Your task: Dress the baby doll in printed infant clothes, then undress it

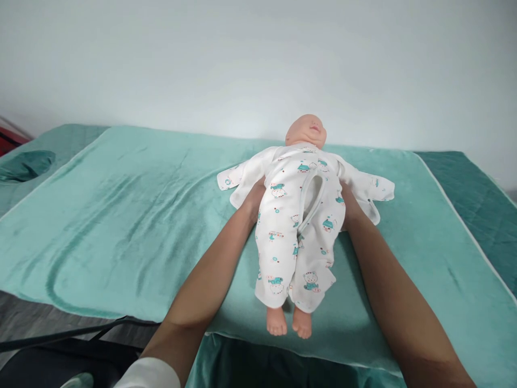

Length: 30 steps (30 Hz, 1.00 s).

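A baby doll (pixel 306 131) lies on its back, its head toward the wall and its bare feet toward me. It wears a white long-sleeved top (pixel 258 164) and white printed split-crotch trousers (pixel 277 248), pulled high over the belly. The top's lower edges spread out at both sides. My left hand (pixel 257 195) reaches in at the doll's waist on the left, between the trousers and the top. On the opposite side, my right hand (pixel 349 200) is tucked in at the waist too. Doll and clothing hide the fingers of both hands.
A light green velvety cover (pixel 121 215), wrinkled on the left, lies under the doll. Darker green quilted cloth (pixel 468 188) shows at the right. A white wall (pixel 202 64) stands behind. At the lower left are a black bar (pixel 72 334) and a dark object.
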Available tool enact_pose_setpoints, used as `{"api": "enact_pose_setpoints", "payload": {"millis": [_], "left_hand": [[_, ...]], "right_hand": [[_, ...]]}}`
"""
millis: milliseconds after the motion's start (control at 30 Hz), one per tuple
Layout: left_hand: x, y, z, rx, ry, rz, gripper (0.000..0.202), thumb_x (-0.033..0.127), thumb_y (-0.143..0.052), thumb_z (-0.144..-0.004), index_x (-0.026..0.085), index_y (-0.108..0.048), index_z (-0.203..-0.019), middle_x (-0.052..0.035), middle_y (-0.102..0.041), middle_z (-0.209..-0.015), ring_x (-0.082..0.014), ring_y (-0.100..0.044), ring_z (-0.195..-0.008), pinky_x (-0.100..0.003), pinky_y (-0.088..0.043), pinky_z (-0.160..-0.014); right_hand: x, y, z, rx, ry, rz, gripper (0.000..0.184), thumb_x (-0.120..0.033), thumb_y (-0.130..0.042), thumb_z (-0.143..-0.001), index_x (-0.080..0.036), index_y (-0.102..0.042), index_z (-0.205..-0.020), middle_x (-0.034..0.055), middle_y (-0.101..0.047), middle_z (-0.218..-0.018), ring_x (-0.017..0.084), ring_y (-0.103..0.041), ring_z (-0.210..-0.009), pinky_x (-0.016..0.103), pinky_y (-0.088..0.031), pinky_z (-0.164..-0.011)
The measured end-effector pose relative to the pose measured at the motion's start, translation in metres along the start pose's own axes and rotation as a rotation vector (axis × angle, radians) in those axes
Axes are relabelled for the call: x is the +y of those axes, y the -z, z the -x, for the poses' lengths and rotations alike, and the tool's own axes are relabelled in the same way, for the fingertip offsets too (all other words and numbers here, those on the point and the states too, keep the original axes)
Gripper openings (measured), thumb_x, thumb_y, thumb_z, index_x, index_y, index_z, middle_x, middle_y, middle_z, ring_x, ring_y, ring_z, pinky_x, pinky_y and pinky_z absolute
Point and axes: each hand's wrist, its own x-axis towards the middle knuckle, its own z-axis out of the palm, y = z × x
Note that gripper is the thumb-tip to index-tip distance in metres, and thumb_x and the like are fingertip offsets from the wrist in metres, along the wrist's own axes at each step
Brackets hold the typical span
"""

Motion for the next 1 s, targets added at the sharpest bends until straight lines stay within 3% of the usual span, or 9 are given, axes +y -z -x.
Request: {"api": "enact_pose_setpoints", "payload": {"millis": [200,400,600,767,867,1000], "left_hand": [[-0.004,0.002,-0.004,-0.020,-0.063,-0.040,0.027,0.031,-0.070,-0.079,0.017,-0.070,-0.102,-0.0054,-0.076,-0.093,-0.0293,-0.064,-0.112,-0.042,-0.047,-0.106],[-0.006,0.005,-0.008,0.049,-0.147,-0.153,0.020,0.022,-0.068,-0.080,0.020,-0.069,-0.100,-0.0015,-0.076,-0.093,-0.0250,-0.061,-0.118,-0.032,-0.043,-0.110],[-0.012,0.009,-0.010,0.063,-0.136,-0.168,0.021,0.027,-0.067,-0.082,0.022,-0.069,-0.102,-0.0020,-0.077,-0.094,-0.0273,-0.061,-0.119,-0.035,-0.048,-0.106],[-0.010,0.005,-0.005,0.072,-0.141,-0.163,0.017,0.031,-0.068,-0.078,0.021,-0.072,-0.091,-0.0020,-0.077,-0.094,-0.0261,-0.066,-0.108,-0.035,-0.053,-0.097],[-0.006,0.002,-0.001,0.055,-0.139,-0.118,0.026,0.033,-0.068,-0.074,0.018,-0.073,-0.094,-0.0038,-0.077,-0.092,-0.0278,-0.067,-0.105,-0.038,-0.054,-0.095],[-0.005,0.001,0.000,0.053,-0.166,-0.096,0.029,0.028,-0.071,-0.068,0.016,-0.074,-0.094,-0.0048,-0.078,-0.094,-0.0292,-0.069,-0.106,-0.039,-0.055,-0.092]], "right_hand": [[0.011,-0.002,-0.004,0.149,-0.013,0.019,0.034,-0.056,-0.071,-0.064,-0.023,-0.067,-0.071,0.0048,-0.072,-0.081,0.032,-0.064,-0.098,0.048,-0.054,-0.089],[0.014,-0.003,-0.004,0.149,0.036,0.048,0.029,-0.048,-0.071,-0.067,-0.023,-0.069,-0.081,0.0069,-0.074,-0.094,0.035,-0.063,-0.105,0.052,-0.050,-0.096],[0.012,-0.002,-0.006,0.153,0.084,0.142,0.024,-0.048,-0.069,-0.070,-0.025,-0.067,-0.074,0.0090,-0.074,-0.094,0.038,-0.061,-0.109,0.054,-0.048,-0.097],[0.014,0.001,-0.006,0.151,0.085,0.200,0.032,-0.054,-0.069,-0.072,-0.024,-0.072,-0.082,0.0100,-0.075,-0.094,0.040,-0.060,-0.109,0.054,-0.050,-0.093],[0.015,0.000,-0.005,0.135,0.070,0.120,0.033,-0.050,-0.072,-0.070,-0.023,-0.073,-0.088,0.0067,-0.076,-0.094,0.035,-0.063,-0.105,0.049,-0.052,-0.093],[0.014,-0.004,-0.003,0.165,-0.063,-0.136,0.032,-0.044,-0.079,-0.063,-0.022,-0.073,-0.085,0.0032,-0.076,-0.087,0.030,-0.069,-0.093,0.041,-0.057,-0.085]]}}
